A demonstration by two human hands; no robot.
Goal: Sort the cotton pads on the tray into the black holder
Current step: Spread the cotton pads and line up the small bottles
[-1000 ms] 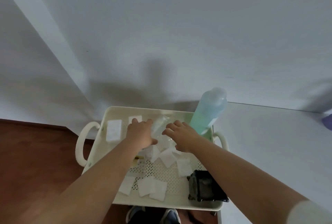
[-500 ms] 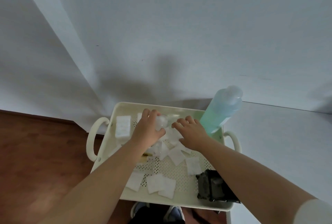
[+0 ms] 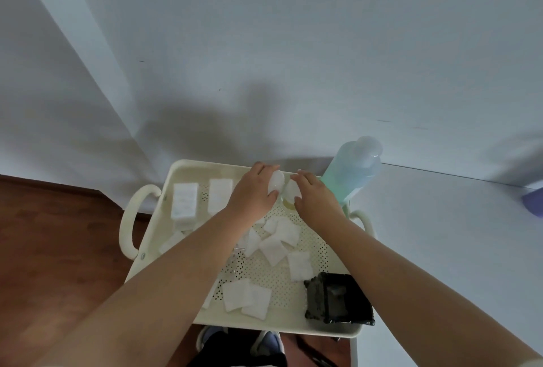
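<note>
Several white square cotton pads (image 3: 277,241) lie scattered on a cream perforated tray (image 3: 264,321); two more (image 3: 184,200) sit at its far left and a pair (image 3: 246,299) near the front edge. The black holder (image 3: 338,299) stands in the tray's near right corner. Both hands are at the tray's far side, away from the holder. My left hand (image 3: 251,194) curls around a small translucent whitish container (image 3: 276,183). My right hand (image 3: 316,199) pinches a second whitish piece (image 3: 291,190) right beside it. What these pieces are is unclear.
A tall blue-green bottle (image 3: 352,172) stands at the tray's far right corner, close to my right hand. The tray has loop handles (image 3: 129,219) at both sides. A white table (image 3: 440,234) lies to the right, wooden floor (image 3: 58,249) to the left, a wall behind.
Both hands moved toward the tray's far edge and closed on the translucent pieces, which now sit higher between the fingers. The view shifted slightly; the pads and holder stayed put.
</note>
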